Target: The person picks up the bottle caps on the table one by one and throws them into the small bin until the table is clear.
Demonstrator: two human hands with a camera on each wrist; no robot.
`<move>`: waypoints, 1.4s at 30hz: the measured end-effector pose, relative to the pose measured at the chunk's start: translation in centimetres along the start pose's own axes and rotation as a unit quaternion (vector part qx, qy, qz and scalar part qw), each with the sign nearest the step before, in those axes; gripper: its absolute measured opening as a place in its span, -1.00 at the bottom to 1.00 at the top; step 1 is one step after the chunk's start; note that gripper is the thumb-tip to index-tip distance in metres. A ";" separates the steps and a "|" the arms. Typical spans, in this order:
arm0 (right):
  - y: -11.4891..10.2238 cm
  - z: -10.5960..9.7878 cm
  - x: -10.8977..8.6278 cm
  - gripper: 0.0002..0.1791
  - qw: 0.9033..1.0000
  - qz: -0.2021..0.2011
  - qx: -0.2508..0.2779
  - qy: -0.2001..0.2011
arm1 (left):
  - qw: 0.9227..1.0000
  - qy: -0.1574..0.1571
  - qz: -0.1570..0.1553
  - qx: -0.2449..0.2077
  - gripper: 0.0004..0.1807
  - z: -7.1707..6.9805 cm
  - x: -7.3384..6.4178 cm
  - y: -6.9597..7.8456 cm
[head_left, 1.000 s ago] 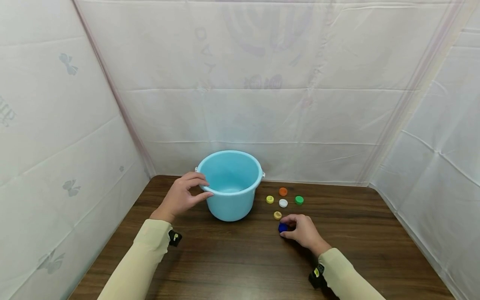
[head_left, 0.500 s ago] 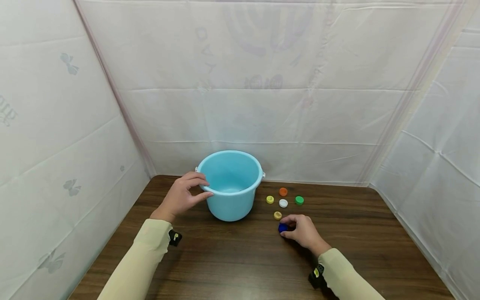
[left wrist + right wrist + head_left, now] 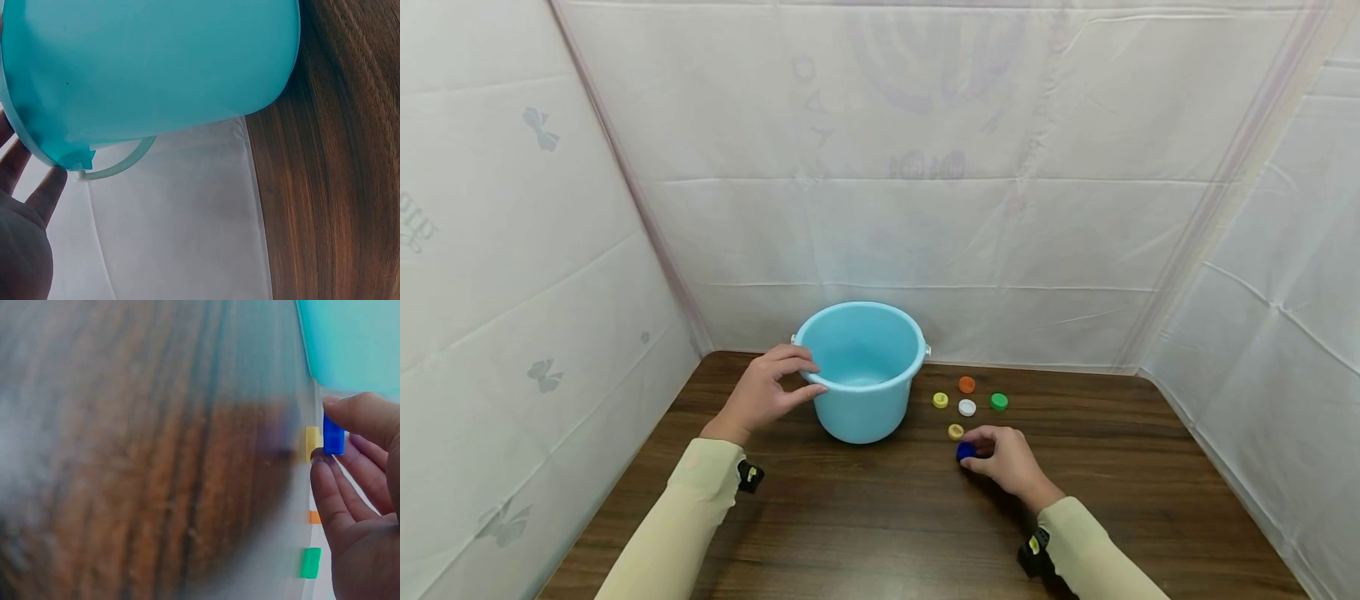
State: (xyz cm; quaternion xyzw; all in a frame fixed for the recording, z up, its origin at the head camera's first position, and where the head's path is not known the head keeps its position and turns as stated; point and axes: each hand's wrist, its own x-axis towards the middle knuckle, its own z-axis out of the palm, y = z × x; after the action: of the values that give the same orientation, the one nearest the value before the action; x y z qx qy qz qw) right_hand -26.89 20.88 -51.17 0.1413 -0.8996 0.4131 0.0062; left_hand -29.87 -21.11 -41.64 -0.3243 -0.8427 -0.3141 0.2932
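A light blue bucket (image 3: 863, 415) stands upright on the table. My left hand (image 3: 763, 397) holds its rim at the left, fingers over the edge and thumb tip at the front of the rim. In the left wrist view, fingertips meet the rim near the pale handle (image 3: 122, 167). To the right of the bucket, my right hand (image 3: 1013, 463) pinches a dark blue bottle cap (image 3: 966, 451) between thumb and fingers. The right wrist view shows this blue cap (image 3: 334, 434) edge-on. Just beyond it lies a dull yellow cap (image 3: 955, 432).
Farther back on the wooden table (image 3: 865, 533) lie a yellow cap (image 3: 940, 401), a white cap (image 3: 967, 407), an orange cap (image 3: 966, 385) and a green cap (image 3: 998, 402). Pale sheets (image 3: 1075, 208) hang along the back and both sides.
The blue cap, pinched in my right hand, has risen very slightly in the last half second. My left hand and the bucket have stayed put.
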 end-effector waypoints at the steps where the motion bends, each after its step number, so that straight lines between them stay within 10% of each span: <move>1: -0.1 -0.1 0.0 -0.69 1.000 -0.002 0.003 0.003 | 1.000 0.000 0.001 0.000 -0.71 0.0 0.0 0.0; 42: -5.3 -3.8 1.9 -0.65 0.994 -0.048 0.044 0.084 | 1.000 0.002 0.024 -0.013 -0.74 -0.2 0.1 0.3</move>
State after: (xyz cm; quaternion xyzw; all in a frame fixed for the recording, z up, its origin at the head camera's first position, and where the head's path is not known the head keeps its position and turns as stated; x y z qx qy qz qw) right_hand -27.75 19.91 -44.46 0.1492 -0.8692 0.4616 0.0957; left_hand -29.65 -21.03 -41.35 -0.3475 -0.8300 -0.3184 0.2982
